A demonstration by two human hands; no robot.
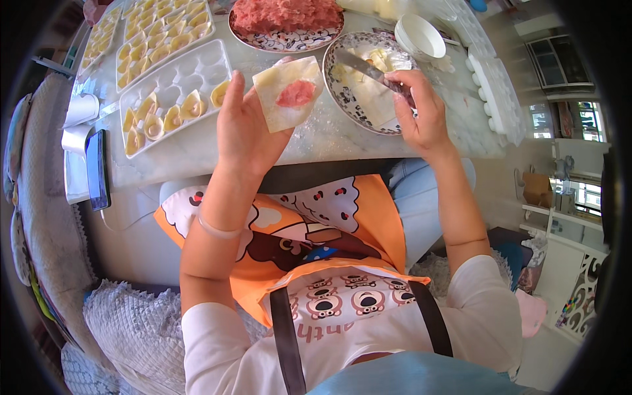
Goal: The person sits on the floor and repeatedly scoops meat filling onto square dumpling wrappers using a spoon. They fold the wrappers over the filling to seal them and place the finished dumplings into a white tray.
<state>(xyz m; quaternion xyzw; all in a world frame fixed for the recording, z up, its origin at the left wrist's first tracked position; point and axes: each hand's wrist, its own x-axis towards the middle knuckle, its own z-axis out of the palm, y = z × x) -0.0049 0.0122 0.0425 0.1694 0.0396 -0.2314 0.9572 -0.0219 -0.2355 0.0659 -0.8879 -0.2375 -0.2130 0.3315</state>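
My left hand point(249, 135), palm up, holds a square wonton wrapper point(270, 84) on its fingers. A flat smear of pink minced meat point(295, 94) lies in the middle of the wrapper. My right hand point(423, 118) is closed round the handle of a knife point(361, 64), whose blade points left over a patterned plate point(337, 103). In that plate lie pale wrappers point(376, 105) and yellowish scraps that I cannot make out clearly. Left of my left hand, a white compartment tray point(179, 84) holds several folded wontons point(192, 105).
More trays of wontons point(161, 36) stand at the back left. Behind my hands, a large plate point(296, 45) bears a heap of minced meat point(286, 14). A white bowl point(420, 38) and a white moulded tray point(492, 108) are at right. A phone point(98, 170) leans at the table's left edge.
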